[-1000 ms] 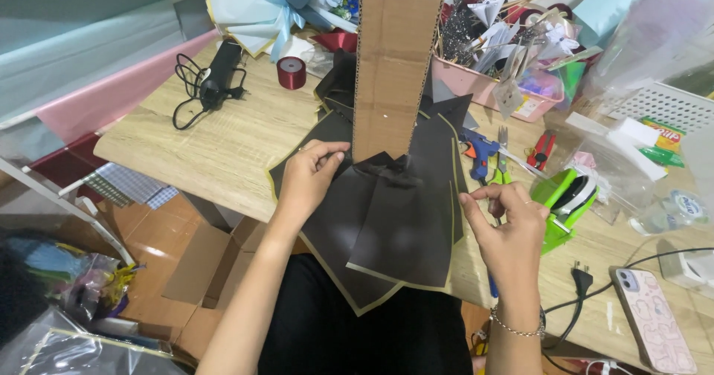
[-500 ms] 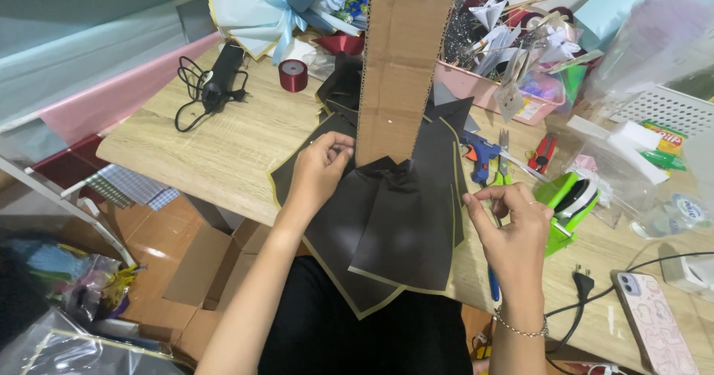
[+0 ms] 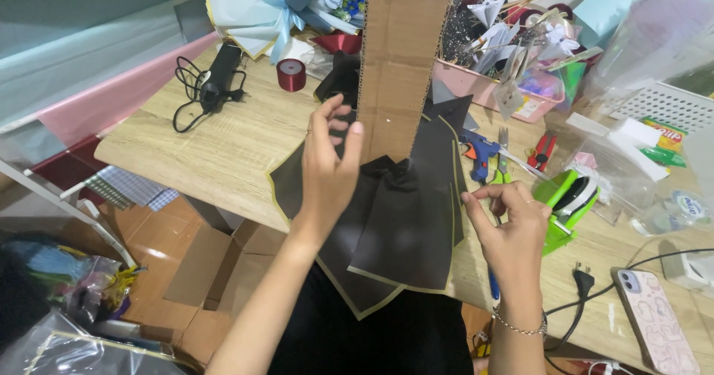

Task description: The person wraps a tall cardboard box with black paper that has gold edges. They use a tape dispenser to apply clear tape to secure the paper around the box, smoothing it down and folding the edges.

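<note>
A person stands at a cluttered wooden tabletop [image 3: 223, 144], working on dark wrapping paper [image 3: 401, 226] with gold edges, gathered at the foot of a tall cardboard strip [image 3: 398, 63] that stands upright on the tabletop. The paper fans out over the near edge.

A moment ago the left hand [image 3: 331, 170] lay low, its fingers on the gathered paper. Now it has lifted, grip loosely spread, fingers against the left edge of the cardboard and nothing pinched. The right hand [image 3: 509, 226] has slid off the paper's right edge toward a green tape dispenser [image 3: 569, 200]; its thumb and forefinger are pressed together, though on what I cannot tell.

So the gathered paper seems to sit unheld for now. A blue glue gun [image 3: 480, 156], a red ribbon roll [image 3: 291, 75] and a phone [image 3: 654, 323] lie around it.
</note>
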